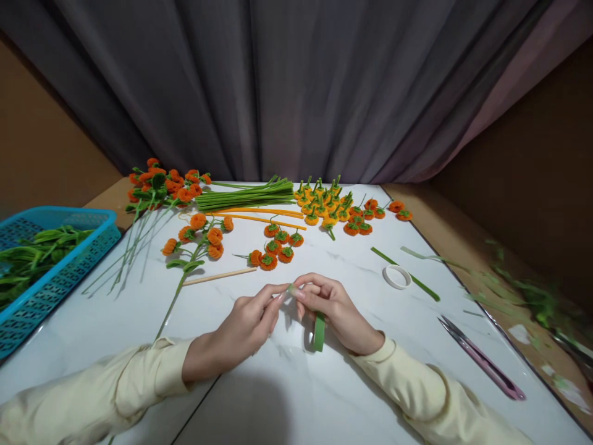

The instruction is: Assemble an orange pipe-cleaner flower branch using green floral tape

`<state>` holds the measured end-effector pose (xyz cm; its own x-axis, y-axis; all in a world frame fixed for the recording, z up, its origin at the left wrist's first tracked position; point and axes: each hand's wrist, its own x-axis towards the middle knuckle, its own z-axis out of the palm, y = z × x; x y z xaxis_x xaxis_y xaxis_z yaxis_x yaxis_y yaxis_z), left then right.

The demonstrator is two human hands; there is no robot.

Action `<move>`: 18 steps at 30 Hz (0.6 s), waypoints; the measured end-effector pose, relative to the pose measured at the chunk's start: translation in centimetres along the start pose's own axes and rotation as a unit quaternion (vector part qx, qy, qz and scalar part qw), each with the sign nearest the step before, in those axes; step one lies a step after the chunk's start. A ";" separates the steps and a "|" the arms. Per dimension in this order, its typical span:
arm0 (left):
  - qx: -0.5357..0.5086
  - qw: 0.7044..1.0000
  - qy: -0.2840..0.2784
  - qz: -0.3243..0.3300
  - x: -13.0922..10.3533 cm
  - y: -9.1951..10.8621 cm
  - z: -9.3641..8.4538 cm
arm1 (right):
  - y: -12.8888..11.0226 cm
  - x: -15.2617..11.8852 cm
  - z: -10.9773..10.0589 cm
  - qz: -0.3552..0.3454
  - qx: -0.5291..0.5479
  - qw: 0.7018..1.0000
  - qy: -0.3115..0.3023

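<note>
In the middle of the head view, my left hand (pixel 248 324) and my right hand (pixel 337 310) meet at the fingertips. Both pinch a small pale-green strip end (pixel 291 288), which looks like floral tape. A roll of green floral tape (pixel 319 334) hangs below my right palm, its upper part hidden by the fingers. Just beyond my hands lie small orange pumpkins with green tops (pixel 272 247), made of fuzzy pipe cleaner. Left of them lies a finished-looking stem of orange pumpkins (pixel 215 236) with green leaves, its long stalk running toward my left sleeve.
A thin wooden stick (pixel 220 276), green pipe cleaners (pixel 245 196), yellow pieces (pixel 319 201) and more orange stems (pixel 173 183) lie farther back. A blue basket (pixel 99 216) with green leaves stands left. Rightward are a white ring (pixel 397 277) and pink-handled snips (pixel 484 361).
</note>
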<state>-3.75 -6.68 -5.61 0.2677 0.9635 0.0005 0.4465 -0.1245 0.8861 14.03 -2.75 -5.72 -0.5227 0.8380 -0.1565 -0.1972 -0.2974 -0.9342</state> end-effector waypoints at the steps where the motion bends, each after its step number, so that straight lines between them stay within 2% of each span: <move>1: 0.014 1.000 0.005 0.010 0.0 0.0 0.0 | 0.0 0.0 0.0 -0.002 -0.004 1.000 0.001; 6: 0.077 0.995 0.026 0.065 0.2 0.1 -0.1 | -0.1 -0.1 0.0 -0.001 -0.011 1.000 0.004; 18: 0.155 0.980 0.037 0.123 0.4 -0.5 -0.2 | -0.1 0.1 0.0 0.008 -0.012 1.000 0.003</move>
<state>-3.99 -6.21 -5.93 0.3417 0.9087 0.2399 0.6171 -0.4094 0.6720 13.98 -2.71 -5.64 -0.5203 0.8361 -0.1739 -0.1690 -0.3004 -0.9387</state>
